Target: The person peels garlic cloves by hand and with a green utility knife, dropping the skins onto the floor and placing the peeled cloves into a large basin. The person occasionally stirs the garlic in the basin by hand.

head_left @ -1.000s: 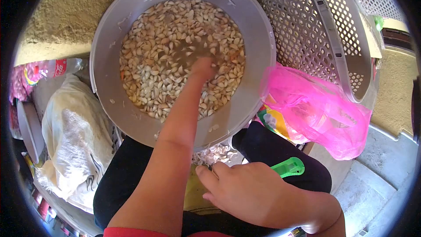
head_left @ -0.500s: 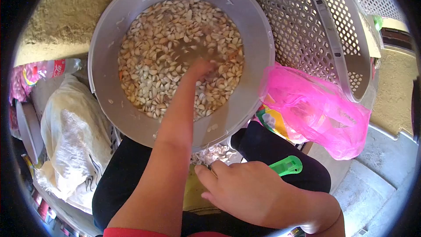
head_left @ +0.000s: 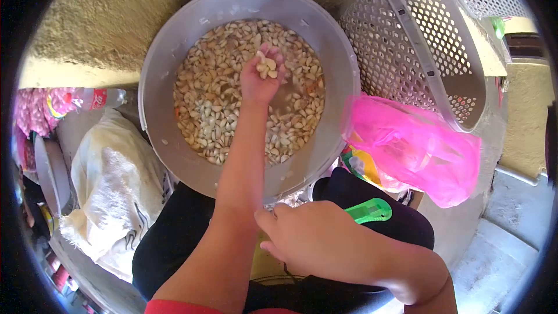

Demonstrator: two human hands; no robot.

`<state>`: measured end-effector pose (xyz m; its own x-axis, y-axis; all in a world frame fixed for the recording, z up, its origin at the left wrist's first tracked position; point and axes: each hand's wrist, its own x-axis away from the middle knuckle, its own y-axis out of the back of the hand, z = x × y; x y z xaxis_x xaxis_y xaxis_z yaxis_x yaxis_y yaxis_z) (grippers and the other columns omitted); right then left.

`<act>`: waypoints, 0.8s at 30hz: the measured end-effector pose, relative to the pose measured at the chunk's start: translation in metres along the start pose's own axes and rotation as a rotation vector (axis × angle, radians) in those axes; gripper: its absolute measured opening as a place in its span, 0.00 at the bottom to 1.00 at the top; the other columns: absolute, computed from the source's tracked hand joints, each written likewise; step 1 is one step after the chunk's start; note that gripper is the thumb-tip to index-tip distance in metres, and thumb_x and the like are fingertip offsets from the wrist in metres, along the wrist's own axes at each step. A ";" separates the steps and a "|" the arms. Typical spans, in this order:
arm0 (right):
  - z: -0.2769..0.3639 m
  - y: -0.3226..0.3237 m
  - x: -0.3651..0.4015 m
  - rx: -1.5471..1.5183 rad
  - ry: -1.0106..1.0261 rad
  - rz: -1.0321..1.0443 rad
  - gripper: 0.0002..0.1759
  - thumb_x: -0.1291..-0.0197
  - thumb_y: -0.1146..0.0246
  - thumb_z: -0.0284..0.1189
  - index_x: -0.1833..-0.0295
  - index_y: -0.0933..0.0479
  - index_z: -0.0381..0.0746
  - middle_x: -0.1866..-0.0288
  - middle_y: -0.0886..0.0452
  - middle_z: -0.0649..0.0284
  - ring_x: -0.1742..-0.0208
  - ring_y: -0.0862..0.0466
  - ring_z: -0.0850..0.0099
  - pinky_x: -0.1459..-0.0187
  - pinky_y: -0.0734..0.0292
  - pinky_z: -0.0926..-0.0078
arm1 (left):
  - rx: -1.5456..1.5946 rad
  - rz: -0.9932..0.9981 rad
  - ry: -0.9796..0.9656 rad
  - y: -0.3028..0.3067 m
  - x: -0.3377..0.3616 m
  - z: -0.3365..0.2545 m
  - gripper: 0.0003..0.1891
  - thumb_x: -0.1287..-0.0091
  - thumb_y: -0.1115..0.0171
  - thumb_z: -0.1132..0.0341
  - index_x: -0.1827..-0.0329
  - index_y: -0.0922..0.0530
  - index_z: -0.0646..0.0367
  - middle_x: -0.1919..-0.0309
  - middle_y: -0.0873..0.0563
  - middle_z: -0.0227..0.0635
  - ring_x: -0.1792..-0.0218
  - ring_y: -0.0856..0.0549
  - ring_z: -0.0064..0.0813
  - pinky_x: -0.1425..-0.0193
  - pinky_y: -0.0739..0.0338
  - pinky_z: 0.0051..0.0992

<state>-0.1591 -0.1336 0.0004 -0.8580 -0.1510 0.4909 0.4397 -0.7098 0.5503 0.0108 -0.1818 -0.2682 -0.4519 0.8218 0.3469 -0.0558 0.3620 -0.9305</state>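
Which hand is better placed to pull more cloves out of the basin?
Left, probably. The left hand is over the basin with cloves in its grip; the right hand lies low on the lap beside a green tool.

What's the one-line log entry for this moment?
left hand: holds garlic cloves over basin | right hand: on lap beside green tool

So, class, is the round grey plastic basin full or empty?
Partly full: pale cloves cover the bottom of the basin, and its grey upper wall shows above them.
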 end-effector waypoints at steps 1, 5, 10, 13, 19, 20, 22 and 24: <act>-0.002 -0.003 0.001 0.025 0.005 0.007 0.12 0.46 0.46 0.33 0.64 0.32 0.34 0.75 0.25 0.56 0.74 0.21 0.59 0.76 0.26 0.64 | -0.023 0.005 -0.011 -0.004 0.005 -0.003 0.18 0.43 0.50 0.64 0.49 0.29 0.55 0.60 0.22 0.32 0.65 0.23 0.31 0.68 0.26 0.29; 0.000 -0.015 0.002 0.030 0.016 -0.052 0.14 0.44 0.45 0.36 0.64 0.33 0.35 0.75 0.25 0.55 0.73 0.22 0.58 0.72 0.27 0.63 | -0.137 0.016 -0.003 -0.011 0.010 -0.018 0.18 0.42 0.53 0.64 0.47 0.30 0.52 0.59 0.23 0.35 0.65 0.22 0.32 0.69 0.27 0.27; -0.005 0.011 0.019 -0.042 0.018 -0.112 0.16 0.46 0.46 0.37 0.62 0.31 0.34 0.73 0.23 0.52 0.71 0.22 0.53 0.68 0.27 0.59 | -0.602 0.003 -0.014 -0.072 0.017 -0.033 0.20 0.42 0.52 0.61 0.45 0.31 0.50 0.62 0.23 0.30 0.67 0.24 0.28 0.72 0.31 0.26; -0.033 0.030 0.022 -0.061 -0.013 -0.230 0.15 0.48 0.47 0.36 0.67 0.27 0.32 0.73 0.23 0.51 0.70 0.22 0.52 0.67 0.28 0.57 | -0.818 -0.005 -0.032 -0.136 0.007 -0.016 0.18 0.40 0.51 0.60 0.47 0.30 0.50 0.65 0.23 0.27 0.70 0.24 0.24 0.69 0.31 0.24; -0.016 0.024 0.040 0.097 -0.099 0.002 0.14 0.55 0.45 0.34 0.73 0.22 0.33 0.74 0.21 0.51 0.69 0.20 0.57 0.67 0.26 0.59 | -1.130 0.435 -0.109 -0.285 -0.073 0.071 0.21 0.39 0.50 0.54 0.45 0.31 0.52 0.58 0.23 0.31 0.56 0.25 0.31 0.54 0.29 0.36; -0.016 0.009 0.033 0.096 -0.021 0.014 0.13 0.56 0.45 0.33 0.72 0.21 0.34 0.73 0.21 0.52 0.69 0.19 0.58 0.68 0.25 0.60 | -1.208 0.485 -0.076 -0.290 -0.101 0.085 0.21 0.38 0.50 0.54 0.43 0.34 0.50 0.52 0.25 0.32 0.51 0.27 0.30 0.52 0.31 0.33; -0.017 -0.012 0.019 0.097 0.032 0.018 0.13 0.56 0.44 0.33 0.70 0.20 0.35 0.72 0.20 0.53 0.68 0.19 0.59 0.68 0.25 0.62 | -1.572 0.627 -0.113 -0.309 -0.098 0.102 0.18 0.36 0.55 0.52 0.55 0.27 0.55 0.63 0.20 0.31 0.67 0.24 0.25 0.68 0.33 0.26; -0.016 -0.016 0.013 0.101 -0.012 0.001 0.12 0.56 0.43 0.32 0.70 0.20 0.36 0.71 0.19 0.54 0.68 0.18 0.61 0.68 0.25 0.63 | -1.559 0.501 -0.133 -0.314 -0.108 0.119 0.22 0.33 0.55 0.54 0.48 0.29 0.66 0.59 0.20 0.38 0.60 0.22 0.24 0.57 0.28 0.23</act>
<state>-0.1816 -0.1346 -0.0128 -0.8547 -0.1423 0.4992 0.4652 -0.6367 0.6150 -0.0286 -0.4363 -0.0278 -0.2207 0.9751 -0.0231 0.9702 0.2219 0.0977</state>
